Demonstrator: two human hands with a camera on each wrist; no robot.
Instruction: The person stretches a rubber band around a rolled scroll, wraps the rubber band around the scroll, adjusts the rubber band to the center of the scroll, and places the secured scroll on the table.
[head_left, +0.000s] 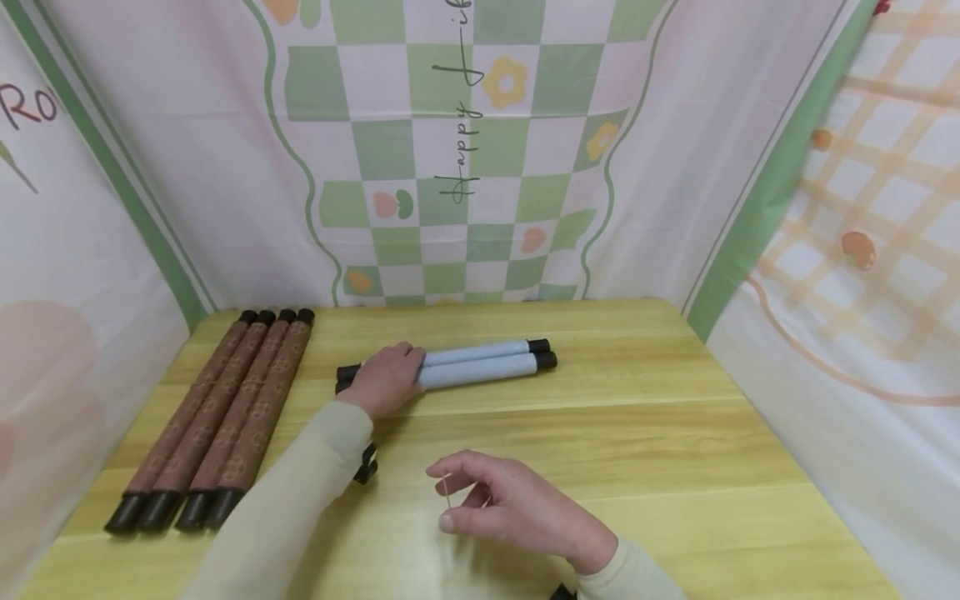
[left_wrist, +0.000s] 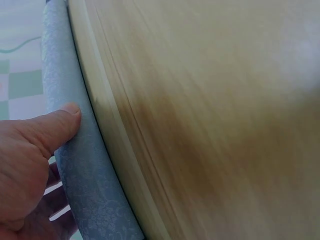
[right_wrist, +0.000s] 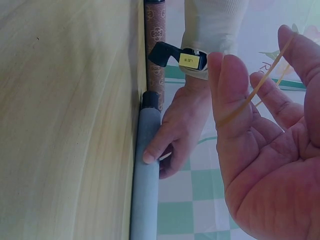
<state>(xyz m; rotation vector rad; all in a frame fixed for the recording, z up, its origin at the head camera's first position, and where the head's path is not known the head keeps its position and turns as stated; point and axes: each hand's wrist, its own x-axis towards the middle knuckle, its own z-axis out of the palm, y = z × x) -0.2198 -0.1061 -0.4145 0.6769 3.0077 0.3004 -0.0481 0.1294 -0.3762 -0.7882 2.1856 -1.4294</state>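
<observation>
Two pale blue rolled scrolls (head_left: 483, 369) with black end knobs lie side by side on the table. Over their left part, my left hand (head_left: 386, 379) grips them, its thumb along the near side of the patterned blue roll (left_wrist: 90, 165) and the other fingers beyond it. Nearer to me, my right hand (head_left: 517, 504) is raised over the table with thumb and fingers spread apart. A thin tan rubber band (right_wrist: 256, 94) is looped over them and stretched between thumb and fingers.
Several brown patterned scrolls (head_left: 258, 400) with black knobs lie in a row on the left of the wooden table (head_left: 637, 433). A printed curtain (head_left: 442, 150) hangs behind the table's far edge and on both sides. A black wrist device (right_wrist: 185, 57) is strapped over the left sleeve.
</observation>
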